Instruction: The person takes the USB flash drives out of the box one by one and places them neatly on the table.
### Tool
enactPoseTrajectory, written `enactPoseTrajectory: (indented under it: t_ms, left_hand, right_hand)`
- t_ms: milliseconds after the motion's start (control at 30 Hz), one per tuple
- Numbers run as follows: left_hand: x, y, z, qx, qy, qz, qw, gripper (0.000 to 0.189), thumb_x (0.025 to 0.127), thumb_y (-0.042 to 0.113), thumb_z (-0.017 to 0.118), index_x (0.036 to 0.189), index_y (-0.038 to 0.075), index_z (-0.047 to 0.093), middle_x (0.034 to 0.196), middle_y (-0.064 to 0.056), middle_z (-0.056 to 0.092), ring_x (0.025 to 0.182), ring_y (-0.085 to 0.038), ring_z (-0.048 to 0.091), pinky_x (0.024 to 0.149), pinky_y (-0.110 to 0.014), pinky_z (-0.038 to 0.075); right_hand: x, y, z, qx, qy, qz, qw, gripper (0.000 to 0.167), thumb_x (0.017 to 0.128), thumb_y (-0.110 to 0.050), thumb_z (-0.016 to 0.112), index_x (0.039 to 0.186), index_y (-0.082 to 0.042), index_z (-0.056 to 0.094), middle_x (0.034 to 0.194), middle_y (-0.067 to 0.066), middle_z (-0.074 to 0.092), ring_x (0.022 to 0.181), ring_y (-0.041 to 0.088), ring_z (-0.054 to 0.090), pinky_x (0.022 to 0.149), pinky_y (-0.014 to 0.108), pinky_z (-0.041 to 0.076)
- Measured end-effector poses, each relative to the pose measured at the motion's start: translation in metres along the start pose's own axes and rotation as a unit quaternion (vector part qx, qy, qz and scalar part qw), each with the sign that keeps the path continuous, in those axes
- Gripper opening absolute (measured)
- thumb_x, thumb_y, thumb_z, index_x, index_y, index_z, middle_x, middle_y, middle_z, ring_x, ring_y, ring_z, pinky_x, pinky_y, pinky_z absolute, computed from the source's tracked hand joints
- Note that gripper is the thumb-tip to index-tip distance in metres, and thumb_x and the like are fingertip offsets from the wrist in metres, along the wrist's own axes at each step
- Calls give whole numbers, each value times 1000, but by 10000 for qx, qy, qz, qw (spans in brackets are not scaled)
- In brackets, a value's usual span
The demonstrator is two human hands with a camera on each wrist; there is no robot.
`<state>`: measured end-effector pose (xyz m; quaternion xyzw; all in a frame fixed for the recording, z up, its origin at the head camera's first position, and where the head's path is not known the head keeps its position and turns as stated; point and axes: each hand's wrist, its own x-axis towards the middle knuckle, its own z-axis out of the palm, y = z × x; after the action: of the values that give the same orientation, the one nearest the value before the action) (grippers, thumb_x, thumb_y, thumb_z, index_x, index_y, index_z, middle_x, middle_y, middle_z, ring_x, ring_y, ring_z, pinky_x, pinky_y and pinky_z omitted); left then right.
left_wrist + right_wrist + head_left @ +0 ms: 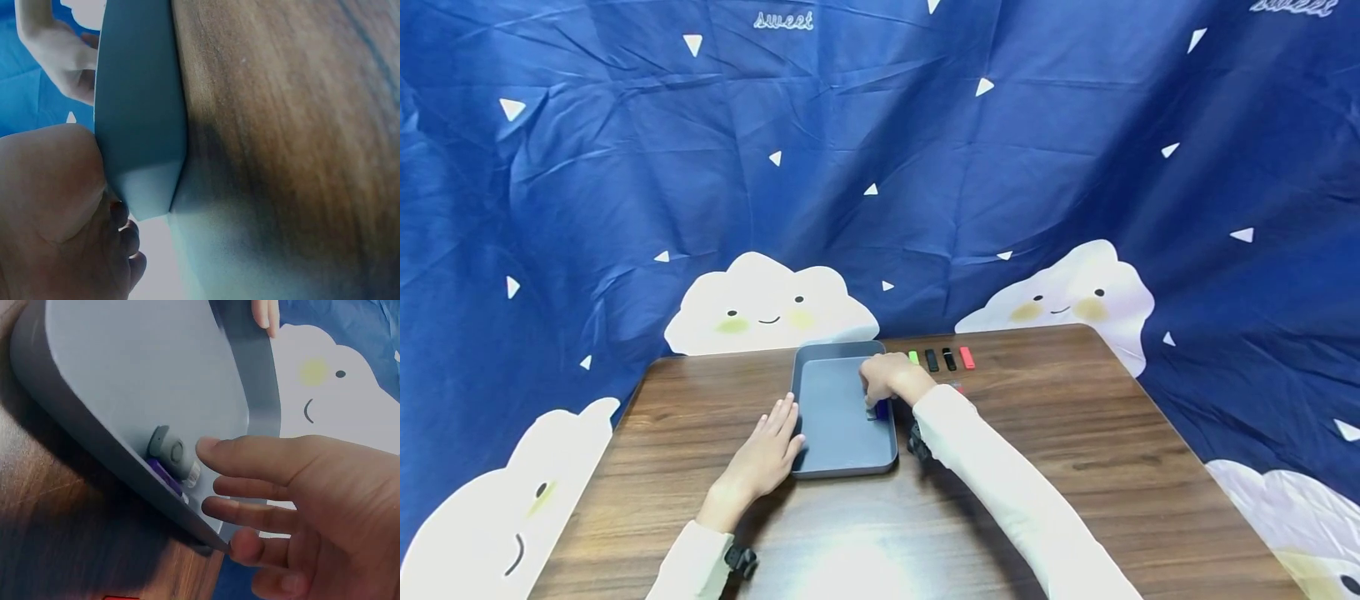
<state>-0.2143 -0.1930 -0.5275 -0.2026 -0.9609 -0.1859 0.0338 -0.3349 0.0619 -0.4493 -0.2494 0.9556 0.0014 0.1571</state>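
A grey rectangular tray lies on the wooden table. My left hand rests along its left rim, fingers extended. Over the right side of the tray hangs my right hand, its thumb and fingers apart in the right wrist view, with nothing between them. Just off the thumb tip sits a grey USB stick with a round mark, inside the tray by the right wall. Beside it a purple USB stick leans close to that wall; part of it is hidden by the grey one.
Behind the right forearm, a row of small sticks lies right of the tray: a green one, a black one, another black one and a red one. A small red-tipped item shows past the sleeve. A blue curtain hangs behind the table.
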Motion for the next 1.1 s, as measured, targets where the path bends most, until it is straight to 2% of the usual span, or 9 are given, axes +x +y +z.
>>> enactPoseTrajectory:
  t_ms: [167, 367, 800, 967, 1100]
  left_hand:
    - [0, 0, -1, -26, -32, -33, 10000, 60, 112, 21, 48, 159, -14, 36, 172, -30, 27, 158, -51, 28, 128, -68, 26]
    - [1, -5, 5, 233, -44, -42, 9997, 60, 114, 26, 45, 161, -10, 34, 174, -26, 24, 161, -46, 27, 130, -64, 27]
    - [2, -7, 5, 189, -61, -55, 9998, 61, 114, 28, 45, 162, -9, 33, 175, -25, 23, 162, -46, 26, 131, -63, 26]
    - [2, -6, 6, 238, -9, -16, 9997, 60, 114, 26, 45, 161, -11, 35, 174, -26, 25, 161, -47, 27, 130, -64, 27]
    - [2, -3, 3, 6, 7, -21, 10000, 59, 113, 23, 47, 159, -13, 36, 172, -30, 26, 159, -51, 28, 129, -68, 26]
  right_hand:
    - [2, -6, 4, -316, -152, 34, 9994, 27, 87, -40, 87, 99, -21, 71, 96, -6, 70, 80, 15, 60, 74, 35, 53]
    - [3, -12, 6, -556, -324, 175, 9978, 30, 84, -40, 90, 94, -21, 69, 95, -5, 69, 83, 16, 60, 78, 36, 56]
    - [4, -26, 5, -1254, -329, 229, 9913, 31, 81, -35, 93, 103, -19, 78, 113, 1, 78, 89, 17, 65, 86, 37, 62]
    - [6, -25, 6, -1282, -421, 272, 9905, 30, 84, -35, 89, 103, -19, 74, 107, -1, 75, 85, 17, 61, 81, 36, 59]
    - [7, -24, 5, -1171, -428, 253, 9919, 23, 85, -33, 87, 95, -20, 71, 97, -2, 71, 81, 17, 58, 77, 34, 55]
